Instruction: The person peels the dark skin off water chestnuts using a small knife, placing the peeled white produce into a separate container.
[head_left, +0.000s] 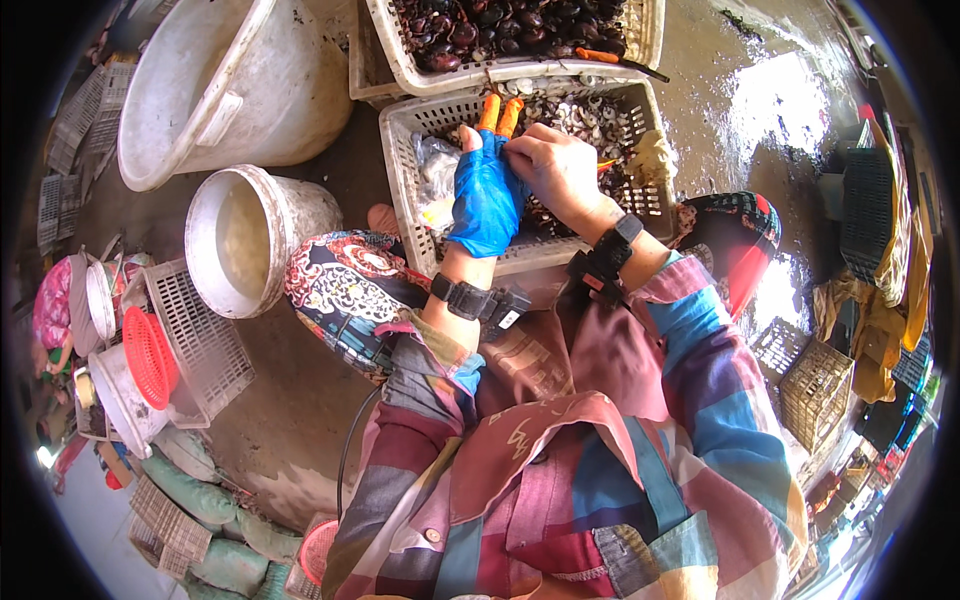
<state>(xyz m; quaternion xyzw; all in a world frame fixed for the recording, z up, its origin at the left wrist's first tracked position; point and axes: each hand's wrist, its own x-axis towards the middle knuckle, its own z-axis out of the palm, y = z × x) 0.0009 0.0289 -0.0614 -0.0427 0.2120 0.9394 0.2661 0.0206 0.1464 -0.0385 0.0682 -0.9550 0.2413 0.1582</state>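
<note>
My left hand is raised over a white plastic crate, holding nothing. It wears a blue glove, with orange covers on two extended fingers and the thumb tip bare. Bare and bent, my right hand pinches at the glove along the side of the left fingers; its fingertips are partly hidden. Below the hands, the crate holds pale and dark scraps, a clear plastic bag and, at its right edge, a tan cloth or glove.
Beyond stands another crate of dark purplish, rounded items, with an orange-handled tool across its rim. A white bucket and a large tub are at left. Further left are a red basket and green sacks.
</note>
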